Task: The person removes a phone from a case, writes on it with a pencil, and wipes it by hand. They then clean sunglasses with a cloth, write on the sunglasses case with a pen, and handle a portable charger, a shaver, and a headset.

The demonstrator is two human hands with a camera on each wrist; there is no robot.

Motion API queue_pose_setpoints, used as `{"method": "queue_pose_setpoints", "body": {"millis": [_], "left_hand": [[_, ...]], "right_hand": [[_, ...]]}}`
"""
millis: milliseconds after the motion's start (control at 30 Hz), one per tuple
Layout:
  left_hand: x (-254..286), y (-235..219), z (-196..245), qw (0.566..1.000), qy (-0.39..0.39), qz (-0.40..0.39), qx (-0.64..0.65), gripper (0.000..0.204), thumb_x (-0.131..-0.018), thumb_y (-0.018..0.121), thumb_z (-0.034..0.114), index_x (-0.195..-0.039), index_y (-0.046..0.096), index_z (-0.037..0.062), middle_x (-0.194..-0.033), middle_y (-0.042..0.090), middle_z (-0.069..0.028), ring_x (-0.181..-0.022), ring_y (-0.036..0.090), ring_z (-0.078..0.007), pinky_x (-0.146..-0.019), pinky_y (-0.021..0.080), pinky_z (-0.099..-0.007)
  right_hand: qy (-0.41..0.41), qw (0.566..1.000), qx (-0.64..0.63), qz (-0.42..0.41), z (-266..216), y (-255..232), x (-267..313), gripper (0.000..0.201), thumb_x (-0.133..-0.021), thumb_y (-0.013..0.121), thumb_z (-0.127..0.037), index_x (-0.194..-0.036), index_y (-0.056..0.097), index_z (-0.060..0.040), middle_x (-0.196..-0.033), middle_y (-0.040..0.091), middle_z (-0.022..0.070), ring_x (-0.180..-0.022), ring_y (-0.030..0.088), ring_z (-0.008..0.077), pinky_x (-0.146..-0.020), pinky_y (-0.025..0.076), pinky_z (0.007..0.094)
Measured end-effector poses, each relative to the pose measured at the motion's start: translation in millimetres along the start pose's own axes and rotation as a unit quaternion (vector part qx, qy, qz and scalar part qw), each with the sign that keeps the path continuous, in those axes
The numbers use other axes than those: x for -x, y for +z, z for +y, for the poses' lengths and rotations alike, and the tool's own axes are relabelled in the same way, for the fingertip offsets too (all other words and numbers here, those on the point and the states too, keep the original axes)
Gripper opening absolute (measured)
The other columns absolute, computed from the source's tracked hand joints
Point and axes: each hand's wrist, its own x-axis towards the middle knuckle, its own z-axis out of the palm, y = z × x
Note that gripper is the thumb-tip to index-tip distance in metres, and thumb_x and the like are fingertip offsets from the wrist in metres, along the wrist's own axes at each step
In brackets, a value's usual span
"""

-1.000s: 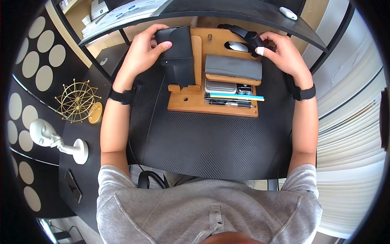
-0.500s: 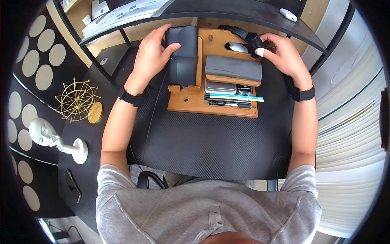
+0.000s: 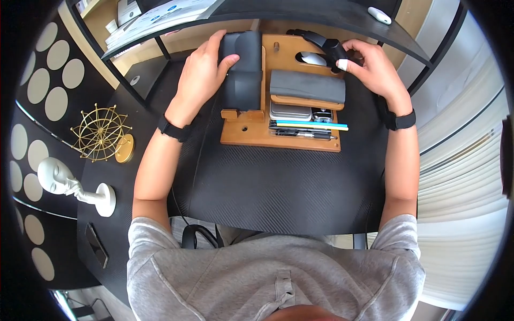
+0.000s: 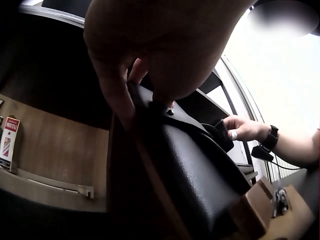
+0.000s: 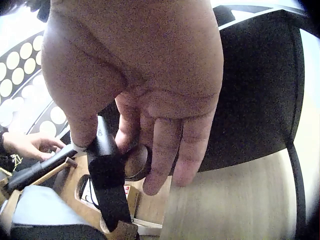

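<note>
My left hand [image 3: 201,75] holds the upper part of a black leather case [image 3: 243,91], thumb on its front and fingers at its left edge and top. The case stands upright on the small front ledge of a wooden desk organizer [image 3: 289,140], against the tall left part of its back. In the left wrist view a snap button shows just below the thumb. My right hand [image 3: 372,69] pinches a black watch-like band [image 3: 334,51] at the organizer's upper right corner. In the right wrist view, the band [image 5: 107,180] hangs between thumb and index finger while the other fingers reach down behind.
A grey case [image 3: 308,85] lies on the organizer's middle shelf. Below it are a silver box [image 3: 290,112] and several pens [image 3: 308,134]. A black shelf [image 3: 300,18] crosses above. At left stand a gold wheel ornament [image 3: 101,131], a white head figurine [image 3: 56,174] and a phone [image 3: 96,245].
The black leather case has moved right and straightened on its ledge, with my left hand following it. My right hand keeps its pinch on the band almost unmoved.
</note>
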Motion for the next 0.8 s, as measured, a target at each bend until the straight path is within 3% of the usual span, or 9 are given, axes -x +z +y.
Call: {"method": "queue_pose_setpoints", "body": {"millis": [100, 200, 233, 400, 433, 467, 533, 633, 800], "left_hand": [[2, 2, 5, 0.999, -0.035, -0.031, 0.017, 0.057, -0.096, 0.074, 0.027, -0.144, 0.052, 0.0059, -0.071, 0.061, -0.0153, -0.062, 0.063, -0.033, -0.06, 0.051, -0.0418], [1, 2, 3, 0.998, -0.037, -0.039, 0.027, 0.058, -0.097, 0.073, 0.028, -0.146, 0.049, 0.0067, -0.066, 0.06, -0.0145, -0.061, 0.063, -0.0333, -0.059, 0.05, -0.0425], [1, 1, 3, 0.998, -0.044, -0.045, 0.03, 0.058, -0.097, 0.073, 0.028, -0.146, 0.049, 0.0066, -0.066, 0.06, -0.0146, -0.061, 0.063, -0.0332, -0.059, 0.05, -0.0423], [1, 1, 0, 0.997, -0.047, -0.057, 0.014, 0.058, -0.099, 0.071, 0.029, -0.146, 0.047, 0.0062, -0.066, 0.06, -0.0143, -0.061, 0.063, -0.0331, -0.059, 0.05, -0.0421], [1, 1, 0, 0.997, -0.048, -0.06, 0.013, 0.057, -0.099, 0.071, 0.029, -0.146, 0.047, 0.0064, -0.067, 0.06, -0.014, -0.061, 0.063, -0.033, -0.059, 0.05, -0.0418], [-3, -7, 7, 0.991, -0.076, -0.107, -0.002, 0.057, -0.099, 0.069, 0.033, -0.141, 0.045, 0.0043, -0.092, 0.072, -0.026, -0.089, 0.071, -0.0459, -0.073, 0.058, -0.0501], [-2, -6, 4, 0.994, -0.057, -0.098, 0.001, 0.057, -0.099, 0.068, 0.033, -0.141, 0.044, 0.0033, -0.091, 0.073, -0.0259, -0.089, 0.071, -0.0455, -0.073, 0.058, -0.0498], [2, -3, -1, 0.997, -0.03, -0.064, 0.019, 0.058, -0.099, 0.07, 0.03, -0.146, 0.046, 0.0061, -0.067, 0.059, -0.0142, -0.061, 0.062, -0.0332, -0.059, 0.049, -0.0416], [2, -3, -4, 0.997, -0.029, -0.065, 0.011, 0.058, -0.099, 0.069, 0.031, -0.147, 0.046, 0.0064, -0.068, 0.059, -0.0142, -0.062, 0.062, -0.0337, -0.06, 0.049, -0.0423]], "right_hand": [[-0.004, 1.0, 0.012, -0.003, 1, 0, -1, 0.033, -0.09, 0.077, -0.024, -0.111, 0.069, 0.0001, -0.092, 0.072, 0.0197, -0.085, 0.072, 0.0341, -0.077, 0.056, 0.0401], [-0.008, 0.992, 0.125, -0.01, -18, -11, 4, 0.034, -0.088, 0.078, -0.022, -0.113, 0.069, -0.0001, -0.097, 0.073, 0.0205, -0.095, 0.072, 0.0359, -0.083, 0.057, 0.0426], [-0.001, 0.986, 0.165, -0.02, -22, -15, 7, 0.037, -0.087, 0.079, -0.02, -0.117, 0.069, -0.0008, -0.107, 0.073, 0.02, -0.104, 0.071, 0.0366, -0.089, 0.056, 0.0444], [-0.072, 0.982, 0.172, 0.038, -61, -31, 20, 0.039, -0.086, 0.079, -0.021, -0.119, 0.069, -0.0021, -0.111, 0.072, 0.0174, -0.1, 0.071, 0.0359, -0.088, 0.056, 0.0427], [-0.08, 0.985, 0.151, 0.028, -70, -34, 20, 0.039, -0.086, 0.079, -0.021, -0.119, 0.069, -0.002, -0.11, 0.072, 0.0174, -0.099, 0.071, 0.0357, -0.087, 0.056, 0.0424], [-0.088, 0.987, 0.13, 0.018, -77, -34, 22, 0.038, -0.086, 0.078, -0.021, -0.118, 0.069, -0.0019, -0.109, 0.072, 0.0174, -0.098, 0.071, 0.0355, -0.087, 0.056, 0.0421], [-0.113, 0.991, 0.065, -0.021, -84, -28, 23, 0.031, -0.086, 0.076, -0.019, -0.11, 0.069, -0.0011, -0.101, 0.073, 0.0173, -0.092, 0.07, 0.0361, -0.081, 0.057, 0.0421], [-0.106, 0.988, 0.058, -0.092, -76, -11, 31, 0.024, -0.085, 0.074, -0.015, -0.104, 0.07, -0.0019, -0.089, 0.072, 0.0161, -0.084, 0.071, 0.0366, -0.076, 0.057, 0.044], [-0.003, 0.971, 0.135, -0.196, -62, 9, 62, 0.017, -0.084, 0.074, -0.015, -0.097, 0.076, -0.0037, -0.083, 0.072, 0.0187, -0.078, 0.071, 0.0357, -0.074, 0.058, 0.0443]]}}
